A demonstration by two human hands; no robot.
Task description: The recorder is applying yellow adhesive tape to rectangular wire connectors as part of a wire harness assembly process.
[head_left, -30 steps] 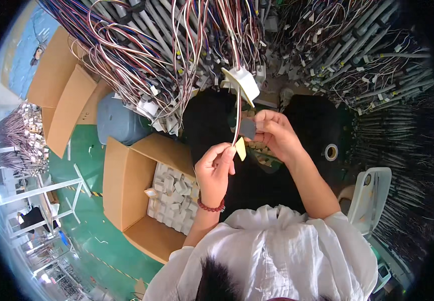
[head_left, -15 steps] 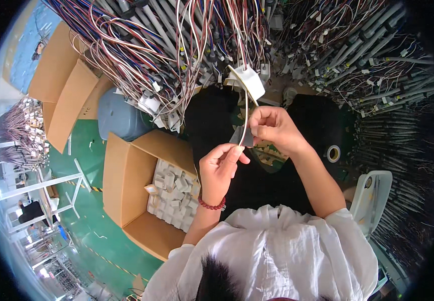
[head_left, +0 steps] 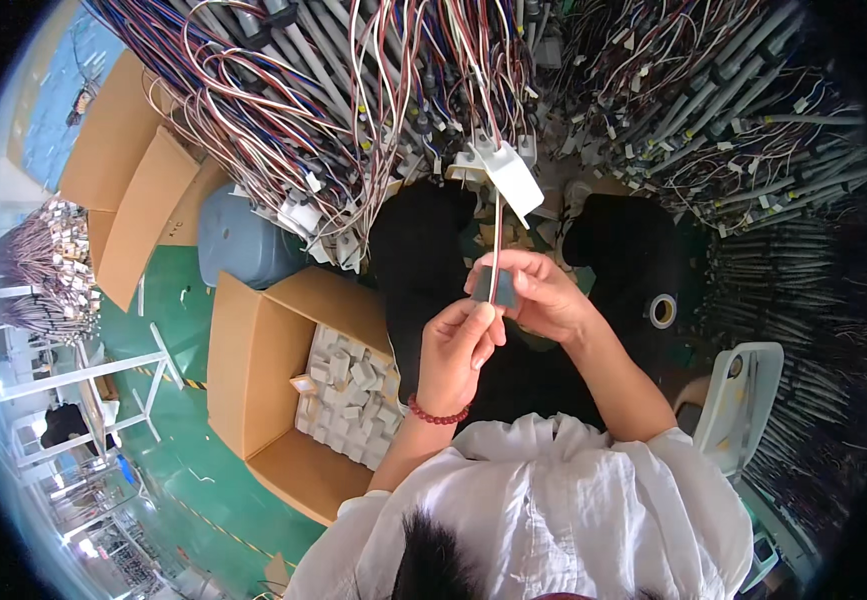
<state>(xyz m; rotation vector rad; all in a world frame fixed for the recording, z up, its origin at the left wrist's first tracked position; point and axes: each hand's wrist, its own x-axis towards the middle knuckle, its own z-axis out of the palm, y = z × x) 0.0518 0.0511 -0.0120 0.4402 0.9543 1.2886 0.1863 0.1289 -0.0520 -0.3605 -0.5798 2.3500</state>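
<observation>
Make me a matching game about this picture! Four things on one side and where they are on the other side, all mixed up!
Things:
1. red bead bracelet
2. dark grey piece
3. small white blocks
4. white flared part

Places:
A. inside the open cardboard box
B. at the wires, higher in the picture than both hands
C. around the wrist of the left hand
D. held in the right hand

Right pairs: 1-C, 2-D, 3-A, 4-B
</observation>
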